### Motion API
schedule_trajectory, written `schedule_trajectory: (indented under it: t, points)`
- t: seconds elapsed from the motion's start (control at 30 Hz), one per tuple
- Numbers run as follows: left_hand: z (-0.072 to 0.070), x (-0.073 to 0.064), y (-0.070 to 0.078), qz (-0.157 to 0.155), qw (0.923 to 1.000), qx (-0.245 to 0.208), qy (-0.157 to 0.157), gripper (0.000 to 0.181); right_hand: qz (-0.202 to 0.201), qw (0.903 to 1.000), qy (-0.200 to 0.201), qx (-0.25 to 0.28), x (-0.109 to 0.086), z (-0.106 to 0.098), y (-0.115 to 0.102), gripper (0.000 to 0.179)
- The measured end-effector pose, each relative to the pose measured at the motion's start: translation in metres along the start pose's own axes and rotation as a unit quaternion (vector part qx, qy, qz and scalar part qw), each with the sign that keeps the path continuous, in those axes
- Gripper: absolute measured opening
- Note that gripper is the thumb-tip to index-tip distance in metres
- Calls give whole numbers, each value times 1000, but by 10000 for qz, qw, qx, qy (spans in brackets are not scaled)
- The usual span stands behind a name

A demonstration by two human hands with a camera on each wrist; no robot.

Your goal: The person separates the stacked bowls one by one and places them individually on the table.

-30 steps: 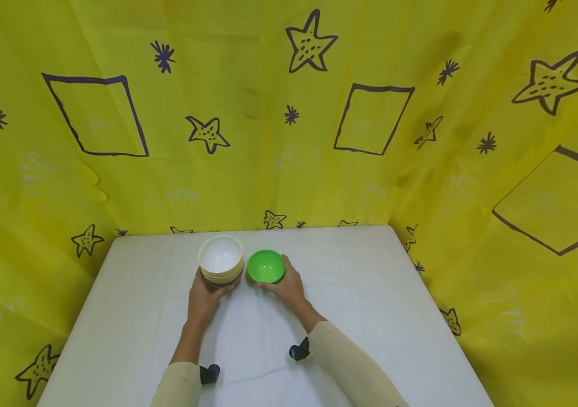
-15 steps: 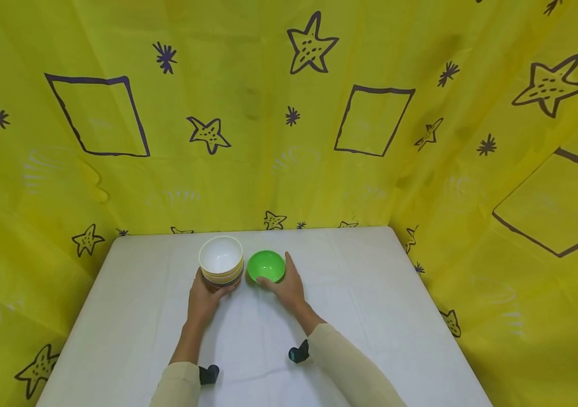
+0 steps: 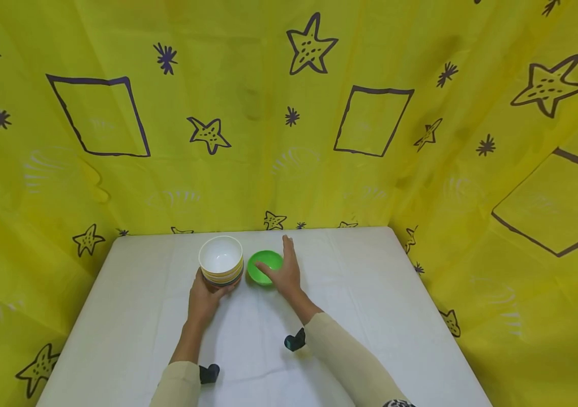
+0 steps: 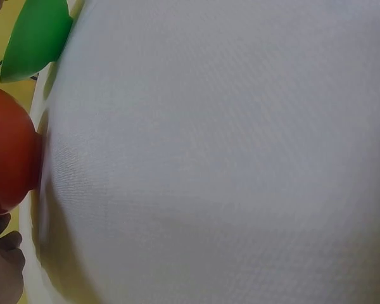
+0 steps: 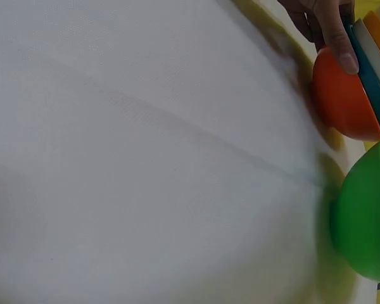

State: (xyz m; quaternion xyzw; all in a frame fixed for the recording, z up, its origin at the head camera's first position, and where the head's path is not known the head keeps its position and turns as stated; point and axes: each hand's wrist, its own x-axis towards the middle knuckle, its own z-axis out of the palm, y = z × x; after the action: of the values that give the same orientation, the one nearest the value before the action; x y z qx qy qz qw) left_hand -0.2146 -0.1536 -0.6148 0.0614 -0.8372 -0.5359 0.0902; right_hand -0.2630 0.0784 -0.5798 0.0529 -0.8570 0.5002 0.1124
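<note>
A stack of nested bowls [image 3: 221, 276] stands at the back of the table, left of centre, a white bowl on top. My left hand [image 3: 204, 299] grips it low down, fingers round the left side and thumb across the front. In the right wrist view, its thumb lies against the bottom orange bowl [image 5: 343, 98], under a teal bowl [image 5: 370, 81]. Just right of the stack sits a green bowl [image 3: 260, 259], upright on the cloth. Over its right side my right hand [image 3: 289, 275] is spread, thumb apart from the fingers, overlapping the rim in the head view.
A white cloth covers the table [image 3: 248, 350]. Yellow curtains [image 3: 248, 186] with star drawings hang behind and along both sides. Dark wrist devices stick out near the left [image 3: 209, 373] and right [image 3: 295, 340] sleeves.
My right hand has let go of the green bowl and risen, fingers straightening and thumb moving over the bowl's inside. The left hand and the stack have stayed put.
</note>
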Motion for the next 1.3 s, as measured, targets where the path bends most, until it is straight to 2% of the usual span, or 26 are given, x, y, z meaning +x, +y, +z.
schedule_trajectory:
  t: [0.2, 0.57, 0.87, 1.0, 1.13, 1.3]
  points:
    - [-1, 0, -1, -106, 9999, 32, -132, 110, 139, 9994, -280, 116, 3, 4, -22, 116]
    - [-1, 0, 6, 82, 10000, 10, -42, 104, 79, 9924, -1222, 88, 12, 18, -61, 121]
    - [-2, 1, 0, 177, 9998, -59, -117, 105, -222, 9834, -1799, 16, 9, 34, -73, 122]
    - [-1, 1, -1, 282, 9996, 11, -57, 106, -242, 9820, -1873, 62, 9, 37, -73, 123]
    - [-1, 2, -3, 363, 9993, 58, 23, 105, -434, 9833, -1765, 50, 11, 40, -73, 118]
    - [-2, 0, -3, 314, 9995, 34, -3, 104, -511, 9838, -1716, -15, 11, 41, -74, 111]
